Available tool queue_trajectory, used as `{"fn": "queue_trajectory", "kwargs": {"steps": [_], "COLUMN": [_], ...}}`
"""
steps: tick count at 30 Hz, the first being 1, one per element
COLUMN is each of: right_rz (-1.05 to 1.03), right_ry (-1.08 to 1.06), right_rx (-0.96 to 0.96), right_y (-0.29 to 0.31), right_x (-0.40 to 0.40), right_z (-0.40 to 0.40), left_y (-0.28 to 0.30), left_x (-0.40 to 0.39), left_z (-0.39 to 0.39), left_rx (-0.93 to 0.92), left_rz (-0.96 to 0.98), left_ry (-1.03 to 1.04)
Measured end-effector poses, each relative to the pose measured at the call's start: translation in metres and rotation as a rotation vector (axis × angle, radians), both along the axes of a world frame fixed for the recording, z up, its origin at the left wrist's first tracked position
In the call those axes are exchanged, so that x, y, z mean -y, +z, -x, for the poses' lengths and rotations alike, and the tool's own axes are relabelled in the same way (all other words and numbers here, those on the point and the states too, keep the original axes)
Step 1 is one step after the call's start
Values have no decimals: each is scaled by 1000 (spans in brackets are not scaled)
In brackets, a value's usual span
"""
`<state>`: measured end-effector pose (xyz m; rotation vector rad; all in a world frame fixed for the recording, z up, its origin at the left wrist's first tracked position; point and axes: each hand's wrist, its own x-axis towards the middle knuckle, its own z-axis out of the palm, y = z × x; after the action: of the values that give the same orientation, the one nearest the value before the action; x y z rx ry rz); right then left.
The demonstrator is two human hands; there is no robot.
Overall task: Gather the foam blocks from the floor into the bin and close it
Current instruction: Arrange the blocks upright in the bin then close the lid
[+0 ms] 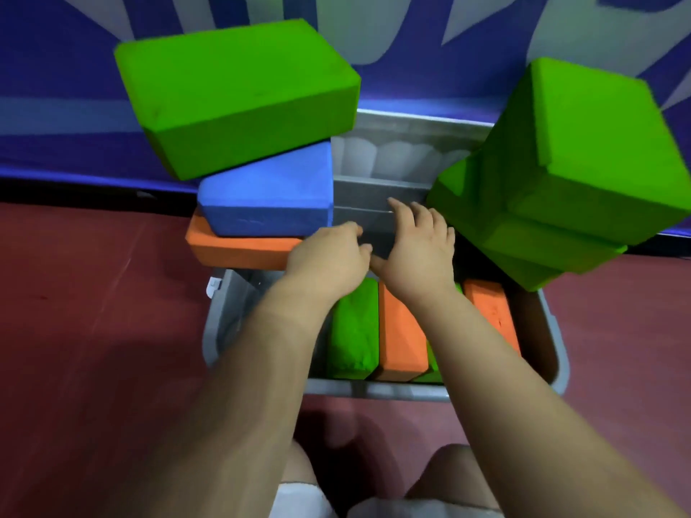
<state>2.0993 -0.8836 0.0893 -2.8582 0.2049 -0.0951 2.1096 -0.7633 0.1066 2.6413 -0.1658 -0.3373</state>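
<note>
Grey plastic bin (pixel 557 330) sits open on the maroon floor (pixel 93 312), green foam block (pixel 353 327) and orange foam blocks (pixel 400 330) packed inside. Left hand (pixel 329 256) curls over a dark grey block (pixel 374 218); right hand (pixel 418 244) lies flat on it, fingers straight.

Evenly and brightly lit from overhead, with saturated colour on the green foam blocks (pixel 239 95). Soft dark shadow pooled on the red floor (pixel 93 312) under the forearms and near the bottom edge. Faint glare along the far rim of the grey bin (pixel 422 119). Strong wide-angle bowing toward the corners, stretching the right-hand green stack (pixel 568 173). Slight motion blur and softness throughout, worst on the purple backdrop (pixel 56 69) and frame edges.
</note>
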Motion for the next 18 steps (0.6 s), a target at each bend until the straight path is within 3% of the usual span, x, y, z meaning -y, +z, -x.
{"fn": "queue_trajectory", "kwargs": {"steps": [4,9,13,18], "right_rz": [-39,-79,-41,-59], "right_ry": [55,165,254,143], "right_rx": [190,199,182,-4], "right_y": [55,103,113,113], "right_x": [-8,-39,-72,-92], "right_z": [-19,-39,-65,-96], "left_y": [74,115,112,89], "left_x": [-8,-51,-97,-126], "left_z": [-6,-18,-33,-55], "left_rx": [291,564,419,206], "left_rz": [75,139,29,152], "left_ry": [80,274,475,492]}}
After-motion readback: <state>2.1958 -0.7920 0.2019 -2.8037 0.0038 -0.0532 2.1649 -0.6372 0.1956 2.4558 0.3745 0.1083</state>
